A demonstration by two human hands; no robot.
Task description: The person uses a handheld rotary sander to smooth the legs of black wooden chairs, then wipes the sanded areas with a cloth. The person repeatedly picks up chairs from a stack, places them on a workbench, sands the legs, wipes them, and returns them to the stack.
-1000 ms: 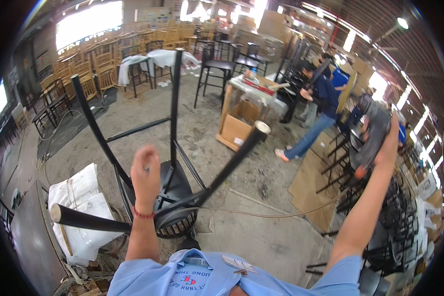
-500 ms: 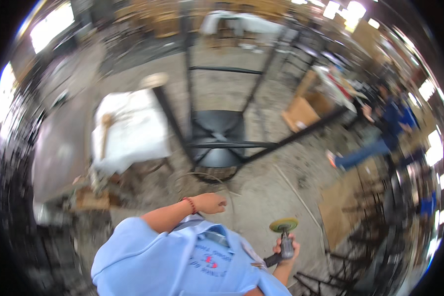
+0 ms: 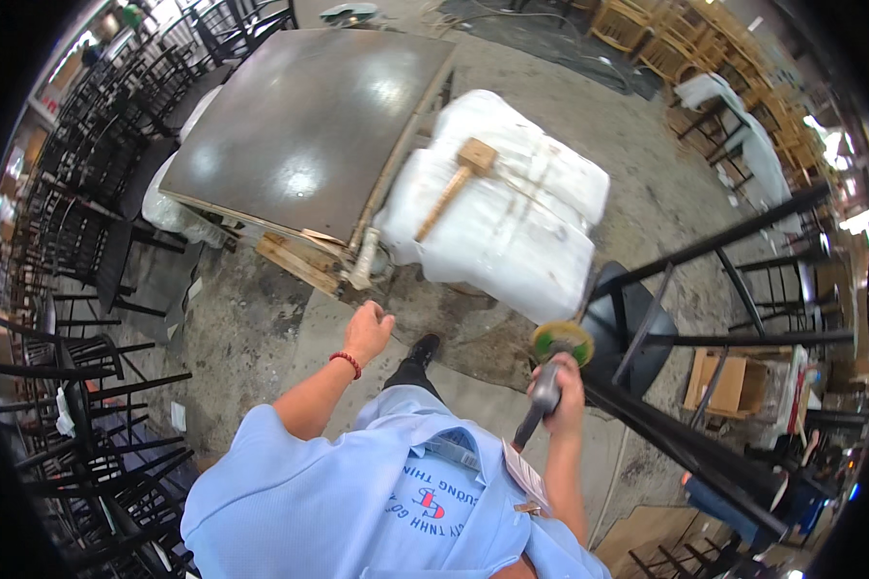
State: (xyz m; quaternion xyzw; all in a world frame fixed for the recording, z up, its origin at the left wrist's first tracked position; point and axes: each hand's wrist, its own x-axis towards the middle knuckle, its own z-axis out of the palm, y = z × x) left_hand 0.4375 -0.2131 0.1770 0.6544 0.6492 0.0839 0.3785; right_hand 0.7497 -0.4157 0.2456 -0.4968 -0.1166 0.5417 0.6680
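My right hand (image 3: 568, 391) is wrapped round the grey body of an angle grinder (image 3: 545, 394). The grinder's round yellow-green disc (image 3: 562, 344) points away from me, close to the black seat (image 3: 630, 328) of an overturned black chair. Long dark legs (image 3: 690, 449) of that chair stick out past my right forearm. My left hand (image 3: 369, 331) hangs over the floor with its fingers curled in; nothing shows in it. A red bead bracelet (image 3: 346, 364) circles that wrist. My dark shoe (image 3: 427, 347) shows between the hands.
A wooden mallet (image 3: 462, 181) lies on a bundle in white wrapping (image 3: 512, 222). Left of it stands a large brown-topped table (image 3: 290, 116). Black chairs (image 3: 97, 251) crowd the left side, and an open cardboard box (image 3: 724, 381) sits at right. Another person (image 3: 734, 507) is at the lower right.
My view has swung left, bringing the table and wrapped bundle to the middle and the overturned chair to the right. The grinder, still in my right hand, is now beside the chair.
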